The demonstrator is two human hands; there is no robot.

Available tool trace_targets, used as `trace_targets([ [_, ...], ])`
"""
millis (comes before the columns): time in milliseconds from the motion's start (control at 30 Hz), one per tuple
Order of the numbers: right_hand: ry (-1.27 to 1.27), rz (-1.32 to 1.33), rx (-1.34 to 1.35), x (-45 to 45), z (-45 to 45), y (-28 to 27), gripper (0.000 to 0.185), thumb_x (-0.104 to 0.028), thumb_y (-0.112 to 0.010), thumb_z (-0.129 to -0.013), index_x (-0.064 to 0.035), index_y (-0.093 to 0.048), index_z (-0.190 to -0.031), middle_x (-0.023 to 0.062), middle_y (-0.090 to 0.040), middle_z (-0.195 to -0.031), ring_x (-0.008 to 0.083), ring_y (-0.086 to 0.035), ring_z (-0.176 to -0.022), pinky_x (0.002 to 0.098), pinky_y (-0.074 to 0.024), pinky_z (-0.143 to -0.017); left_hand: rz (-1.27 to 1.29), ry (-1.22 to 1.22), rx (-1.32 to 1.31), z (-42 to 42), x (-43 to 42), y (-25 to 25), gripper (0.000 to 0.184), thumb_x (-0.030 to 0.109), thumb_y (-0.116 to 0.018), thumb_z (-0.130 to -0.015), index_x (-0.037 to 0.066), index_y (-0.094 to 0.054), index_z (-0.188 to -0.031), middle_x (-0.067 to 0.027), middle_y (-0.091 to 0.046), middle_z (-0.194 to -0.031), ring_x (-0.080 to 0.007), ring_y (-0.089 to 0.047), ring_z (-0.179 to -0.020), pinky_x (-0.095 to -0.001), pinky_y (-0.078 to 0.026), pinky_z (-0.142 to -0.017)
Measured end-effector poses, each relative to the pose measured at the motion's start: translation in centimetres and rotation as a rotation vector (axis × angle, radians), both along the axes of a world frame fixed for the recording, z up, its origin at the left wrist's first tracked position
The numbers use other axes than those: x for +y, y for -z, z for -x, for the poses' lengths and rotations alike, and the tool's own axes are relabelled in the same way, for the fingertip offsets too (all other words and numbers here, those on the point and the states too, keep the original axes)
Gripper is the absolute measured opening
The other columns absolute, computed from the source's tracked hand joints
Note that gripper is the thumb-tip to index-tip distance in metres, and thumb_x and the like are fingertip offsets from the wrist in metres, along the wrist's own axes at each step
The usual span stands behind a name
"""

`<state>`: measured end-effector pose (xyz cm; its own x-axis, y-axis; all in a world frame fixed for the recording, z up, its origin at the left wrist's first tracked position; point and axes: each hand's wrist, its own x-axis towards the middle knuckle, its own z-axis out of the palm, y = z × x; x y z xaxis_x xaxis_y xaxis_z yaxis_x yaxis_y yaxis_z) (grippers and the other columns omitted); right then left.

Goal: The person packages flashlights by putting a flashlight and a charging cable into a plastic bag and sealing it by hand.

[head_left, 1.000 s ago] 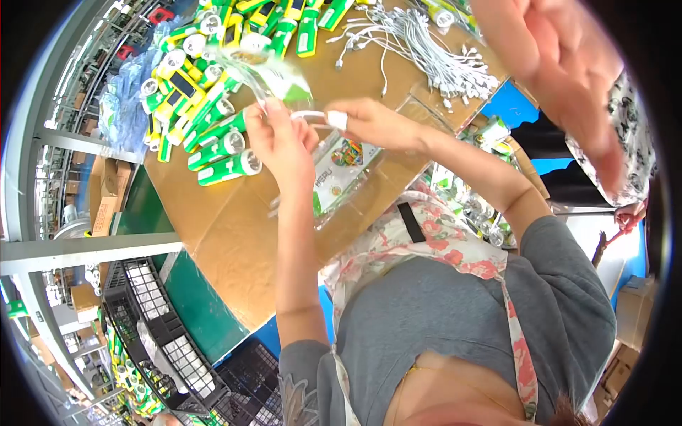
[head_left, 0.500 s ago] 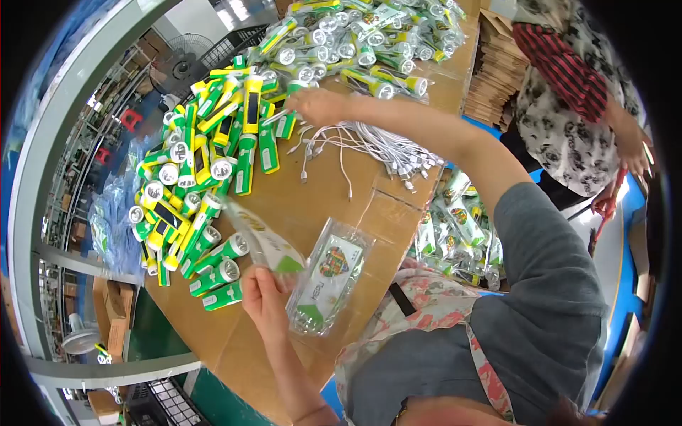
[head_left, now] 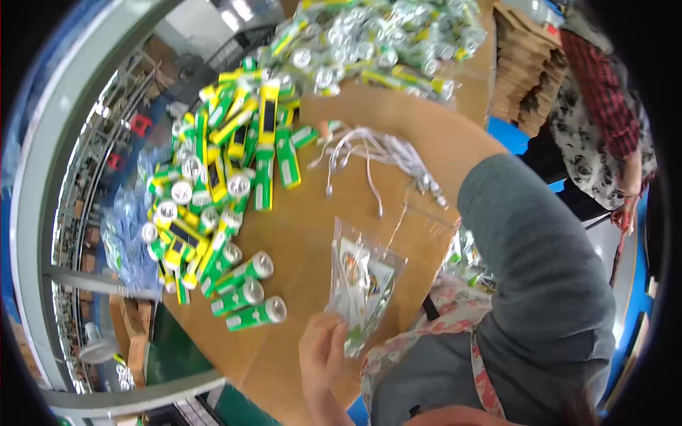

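Note:
My left hand [head_left: 323, 348], fingers pinched, grips the lower left edge of a clear plastic bag [head_left: 352, 273]. A printed card with green and coloured patches shows through the plastic. This bag overlaps another bag on the table, and their outlines are hard to separate. My right hand [head_left: 320, 113] is smeared by motion at the right edge of a pile of green and yellow flashlights [head_left: 213, 177]. Just under its fingers lies a tilted green flashlight [head_left: 305, 136]; whether they hold it is unclear. White charging cables [head_left: 387, 150] fan out beneath my right forearm.
Bagged flashlights [head_left: 376, 42] heap at the far side of the table [head_left: 298, 234]. More bagged items [head_left: 465, 248] sit beyond its right edge. Flattened cardboard [head_left: 526, 64] is stacked at the upper right, near another person [head_left: 604, 113]. A grey metal frame [head_left: 28, 213] borders the left.
My left hand has brought the plastic bag rightward, over the one lying on the table. My right hand stays by the pile, where a flashlight now lies tilted. The whole view has shifted slightly.

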<state>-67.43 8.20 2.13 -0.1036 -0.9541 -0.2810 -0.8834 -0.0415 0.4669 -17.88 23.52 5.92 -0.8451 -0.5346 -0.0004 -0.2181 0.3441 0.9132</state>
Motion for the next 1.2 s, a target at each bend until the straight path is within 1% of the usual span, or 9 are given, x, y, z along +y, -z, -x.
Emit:
trace_targets([
  [100, -0.051, 0.221, -0.059, 5.0, -3.3, -2.9, 0.041, -0.033, -0.075, -0.058, -0.0233, -0.067, -0.097, 0.0033, -0.067, -0.092, 0.0242, -0.064, -0.091, 0.0425, -0.0505, -0.067, 0.188, 0.129, 0.049, 0.8, 0.7, -0.6, 0.003, 0.0, -0.062, -0.085, -0.001, -0.059, -0.087, -0.0068, -0.058, -0.09, -0.0128, -0.053, -0.079, -0.0245, -0.042, -0.066],
  [200, -0.243, 0.641, -0.494, 10.8, -7.2, -4.2, 0.045, -0.036, -0.074, -0.057, -0.0182, -0.065, -0.097, 0.0136, -0.06, -0.098, 0.0319, -0.063, -0.085, 0.0443, -0.0503, -0.066, 0.189, 0.053, -0.022, -0.6, 1.5, 1.1, 0.015, 0.015, -0.059, -0.09, 0.001, -0.055, -0.088, -0.0148, -0.057, -0.084, -0.0235, -0.056, -0.079, -0.0335, -0.044, -0.07],
  [333, -0.221, 0.186, -0.771, 17.2, -17.6, -6.2, 0.053, -0.037, -0.081, -0.053, -0.0154, -0.066, -0.099, 0.0114, -0.068, -0.088, 0.0331, -0.065, -0.083, 0.0447, -0.05, -0.071, 0.399, 0.192, 0.059, 0.2, 1.3, 1.9, 0.017, 0.016, -0.058, -0.091, 0.0, -0.055, -0.086, -0.0146, -0.053, -0.083, -0.0237, -0.054, -0.08, -0.0345, -0.043, -0.07],
  [667, -0.231, 0.285, -0.63, 14.0, -25.6, 5.9, 0.051, -0.037, -0.069, -0.062, -0.0011, -0.061, -0.097, 0.0162, -0.063, -0.102, 0.0359, -0.056, -0.1, 0.049, -0.0413, -0.089, 0.186, 0.09, 0.063, -4.0, 5.2, -0.9, 0.017, 0.017, -0.058, -0.091, -0.001, -0.059, -0.092, -0.0175, -0.053, -0.086, -0.0269, -0.055, -0.081, -0.0364, -0.044, -0.07],
  [833, -0.237, -0.05, -0.524, 14.6, -24.1, 1.1, 0.051, -0.034, -0.069, -0.06, -0.0007, -0.061, -0.098, 0.0184, -0.06, -0.106, 0.0376, -0.053, -0.105, 0.0486, -0.0411, -0.091, 0.215, 0.09, 0.078, -4.9, 5.6, -1.2, 0.02, 0.017, -0.057, -0.09, -0.001, -0.061, -0.096, -0.0195, -0.054, -0.092, -0.0292, -0.055, -0.083, -0.0374, -0.045, -0.072],
  [900, -0.318, 0.15, -0.717, 15.6, -23.6, -1.8, 0.051, -0.028, -0.071, -0.062, -0.0008, -0.061, -0.103, 0.0175, -0.057, -0.111, 0.0357, -0.051, -0.107, 0.0457, -0.0404, -0.093, 0.366, 0.131, 0.037, -5.3, 4.4, -1.0, 0.022, 0.018, -0.058, -0.09, -0.002, -0.062, -0.1, -0.0212, -0.056, -0.104, -0.031, -0.055, -0.088, -0.038, -0.046, -0.075],
  [1000, -0.488, 0.281, -1.505, 20.0, -24.3, -7.7, 0.05, -0.013, -0.07, -0.069, -0.0018, -0.058, -0.117, 0.0144, -0.053, -0.118, 0.0311, -0.049, -0.111, 0.0398, -0.0385, -0.098, 0.146, 0.137, -0.025, -4.9, 4.2, -2.2, 0.023, 0.015, -0.054, -0.091, -0.003, -0.06, -0.105, -0.0207, -0.053, -0.115, -0.0326, -0.055, -0.095, -0.0386, -0.045, -0.08],
  [1133, -0.859, 0.175, -1.658, 24.1, -27.0, -11.4, 0.046, 0.0, -0.065, -0.076, -0.0015, -0.055, -0.121, 0.0131, -0.053, -0.117, 0.0284, -0.049, -0.117, 0.0377, -0.038, -0.099, -0.197, -0.161, 0.249, -1.6, 6.3, -2.4, 0.02, 0.006, -0.054, -0.09, -0.001, -0.058, -0.108, -0.018, -0.053, -0.114, -0.033, -0.054, -0.099, -0.0392, -0.045, -0.083],
  [1200, -0.786, 0.16, -1.724, 24.6, -27.4, -9.7, 0.056, 0.005, -0.068, -0.072, -0.0013, -0.051, -0.125, 0.009, -0.056, -0.122, 0.0148, -0.052, -0.111, 0.0315, -0.0409, -0.096, -0.462, -0.304, 0.301, 0.6, 7.5, -4.8, 0.021, 0.002, -0.055, -0.089, -0.001, -0.057, -0.109, -0.0167, -0.054, -0.111, -0.0339, -0.054, -0.1, -0.0396, -0.045, -0.084],
])
